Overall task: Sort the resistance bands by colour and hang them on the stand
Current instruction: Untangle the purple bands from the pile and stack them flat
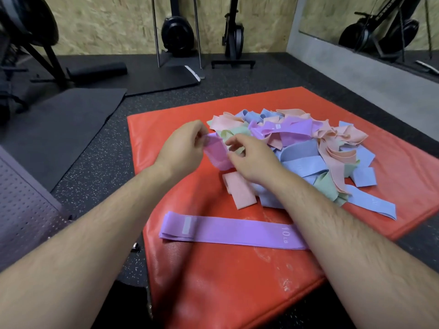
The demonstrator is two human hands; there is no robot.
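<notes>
A heap of resistance bands (308,148) in peach, blue, green and purple lies on a red mat (213,281). My left hand (183,148) pinches the upper end of a pink-purple band (217,151) at the heap's near left edge. My right hand (251,157) holds the same band at its right side, fingers curled on it. Laid out flat nearer to me is a purple band (228,231) marked 10 LB. A short peach band (241,189) lies just below my right hand. No hanging stand can be made out.
Dark speckled gym floor (99,167) surrounds the mat. A black exercise mat (59,129) lies to the left, a perforated grey surface (21,210) at the near left. Exercise machines (178,32) stand along the back wall, and a grey ledge (368,74) runs on the right.
</notes>
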